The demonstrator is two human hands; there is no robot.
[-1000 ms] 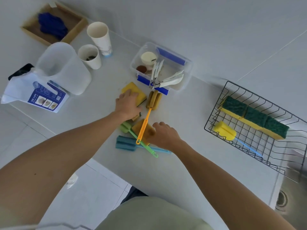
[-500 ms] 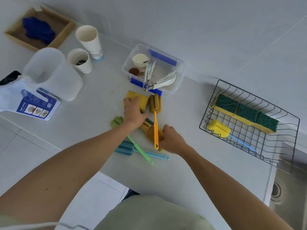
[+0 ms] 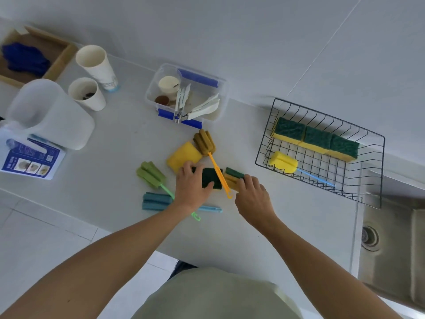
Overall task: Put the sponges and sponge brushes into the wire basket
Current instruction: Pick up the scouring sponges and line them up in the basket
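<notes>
My left hand (image 3: 192, 186) grips a dark green scouring sponge (image 3: 212, 178) lying on the counter. My right hand (image 3: 251, 195) holds another green-and-yellow sponge (image 3: 233, 177) just to its right. An orange-handled brush with a brown sponge head (image 3: 204, 142) lies across them. A yellow sponge (image 3: 182, 155) lies flat beside it. A green sponge brush (image 3: 150, 174) and a blue sponge brush (image 3: 156, 201) lie to the left. The wire basket (image 3: 377, 171) on the right holds three green-topped sponges (image 3: 316, 137) and a yellow sponge brush (image 3: 283, 162).
A clear plastic box (image 3: 220, 88) with utensils stands behind the sponges. Two paper cups (image 3: 95, 65), a translucent jug (image 3: 49, 113) and a printed pouch (image 3: 31, 157) sit at the left, a wooden tray (image 3: 62, 58) behind them. A steel sink (image 3: 391, 245) lies at the right.
My left hand has come off the yellow sponge and closed on a dark green sponge. My right hand has taken hold of a second green-and-yellow sponge. The orange brush has swung.
</notes>
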